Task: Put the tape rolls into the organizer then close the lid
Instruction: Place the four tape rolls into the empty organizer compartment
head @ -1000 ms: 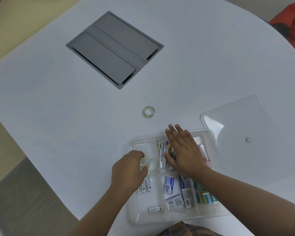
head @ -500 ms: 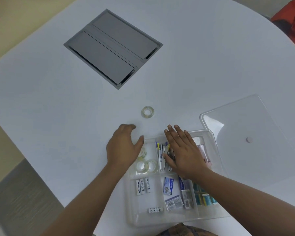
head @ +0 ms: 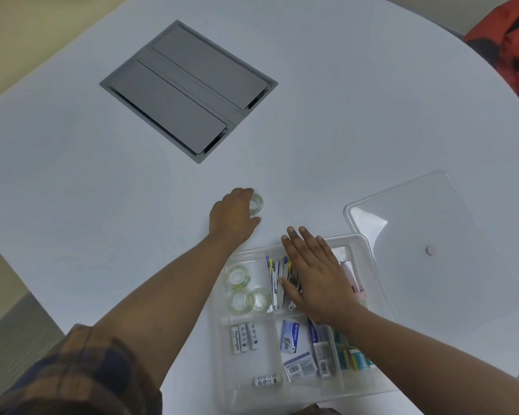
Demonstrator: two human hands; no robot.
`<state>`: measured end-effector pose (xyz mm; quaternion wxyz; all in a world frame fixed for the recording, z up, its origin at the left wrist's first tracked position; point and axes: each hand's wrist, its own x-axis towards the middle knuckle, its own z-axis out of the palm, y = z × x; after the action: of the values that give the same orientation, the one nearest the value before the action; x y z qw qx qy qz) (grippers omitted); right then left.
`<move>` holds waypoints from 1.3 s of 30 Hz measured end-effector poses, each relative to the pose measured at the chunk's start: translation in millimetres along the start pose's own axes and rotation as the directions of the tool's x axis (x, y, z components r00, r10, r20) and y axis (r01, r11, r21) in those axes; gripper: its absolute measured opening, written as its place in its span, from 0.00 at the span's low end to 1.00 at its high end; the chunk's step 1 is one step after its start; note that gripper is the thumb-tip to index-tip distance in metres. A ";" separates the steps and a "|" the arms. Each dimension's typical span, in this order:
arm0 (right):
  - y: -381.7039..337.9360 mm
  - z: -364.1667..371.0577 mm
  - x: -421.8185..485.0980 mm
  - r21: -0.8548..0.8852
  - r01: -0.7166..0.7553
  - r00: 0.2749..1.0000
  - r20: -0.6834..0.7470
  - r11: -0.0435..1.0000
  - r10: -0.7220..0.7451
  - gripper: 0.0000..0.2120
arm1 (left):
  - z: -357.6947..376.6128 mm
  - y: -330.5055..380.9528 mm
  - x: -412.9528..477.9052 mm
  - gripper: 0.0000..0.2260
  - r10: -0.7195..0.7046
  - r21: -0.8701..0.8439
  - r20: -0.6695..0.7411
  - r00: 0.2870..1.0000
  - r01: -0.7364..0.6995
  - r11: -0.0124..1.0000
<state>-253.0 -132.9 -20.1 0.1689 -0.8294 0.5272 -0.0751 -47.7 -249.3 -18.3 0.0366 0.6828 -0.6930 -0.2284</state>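
I count three tape rolls [head: 245, 290] already lying in the organizer [head: 367, 250], in its far-left compartment. The last tape roll [head: 256, 203] sits on the tabletop [head: 72, 175] beyond the organizer, and my left hand [head: 232, 217] has its grip curled around it, fingers touching. My right hand [head: 318, 277] rests flat and spread on the organizer. The lid [head: 432, 250] lies off, just beside the organizer, so closing remains.

head cam — worn high, facing forward-down | close over table [head: 312, 130] | single view
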 end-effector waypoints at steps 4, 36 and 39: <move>0.6 0.6 0.4 0.001 0.002 1.000 -0.003 1.000 -0.002 0.34 | -1.1 -0.5 6.5 0.23 0.044 0.049 -0.037 0.998 -0.042 0.998; -44.6 -31.4 -10.8 0.149 -0.006 1.000 0.021 0.989 0.003 0.17 | 4.0 -10.7 -173.6 0.14 0.037 -0.173 -0.267 0.963 -0.086 0.981; -49.9 -31.0 -13.0 0.138 0.010 0.998 0.056 0.990 -0.018 0.14 | 7.9 -33.9 -184.6 0.19 -0.085 -0.159 -0.385 0.919 0.025 0.987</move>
<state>-225.6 -108.1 27.4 0.2400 -0.8212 0.5100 -0.0887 -7.1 -68.2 10.5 0.2193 0.7291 -0.6330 -0.1404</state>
